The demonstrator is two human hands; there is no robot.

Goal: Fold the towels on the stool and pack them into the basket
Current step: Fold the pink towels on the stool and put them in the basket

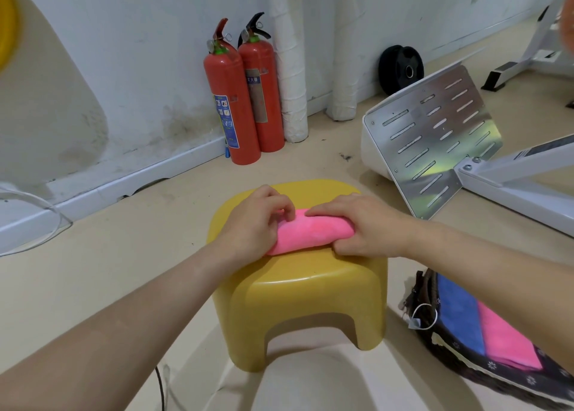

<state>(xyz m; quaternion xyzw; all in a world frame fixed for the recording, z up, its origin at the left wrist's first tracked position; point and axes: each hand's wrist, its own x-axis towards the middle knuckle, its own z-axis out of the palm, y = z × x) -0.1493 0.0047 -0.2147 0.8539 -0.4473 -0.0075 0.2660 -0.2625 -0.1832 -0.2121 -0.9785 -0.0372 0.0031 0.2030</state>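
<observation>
Not much we can read here tbh. The right fire extinguisher [261, 99] has a grey label with white Chinese characters on a strip up top, which looks like 灭火器 to us. The left fire extinguisher [231, 106] has a blue label with small pictograms, but its print is too tiny for us.

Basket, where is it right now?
In the head view the basket sits on the floor at the lower right, just right of the yellow stool, with a folded blue towel and a pink towel inside.
</observation>
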